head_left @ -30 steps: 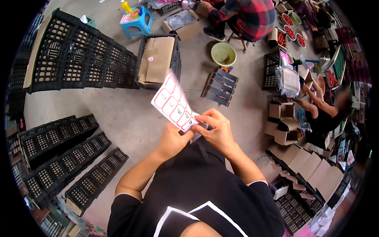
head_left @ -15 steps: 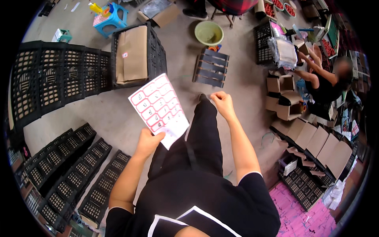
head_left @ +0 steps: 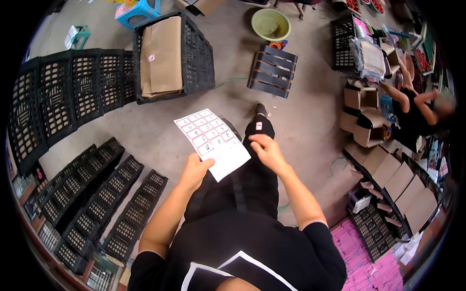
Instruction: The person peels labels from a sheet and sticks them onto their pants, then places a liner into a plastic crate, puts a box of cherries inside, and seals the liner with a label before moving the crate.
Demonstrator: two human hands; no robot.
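Head view: the left hand (head_left: 195, 172) grips the thin paper label sheet (head_left: 212, 144) by its left edge, underside fingers hidden; the right hand (head_left: 268, 154) has curled fingers, holding what I cannot tell; a rounded label (head_left: 258, 126) sits on black trousers (head_left: 261, 186)

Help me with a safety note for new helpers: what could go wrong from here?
1. The small label shows by the right hand, against the dark trouser leg; it might stick to the cloth, though I can't tell if it already has.
2. Only the left hand grips the label sheet, so it could bend or slip.
3. A green strand lies on the floor ahead and might catch a shoe.
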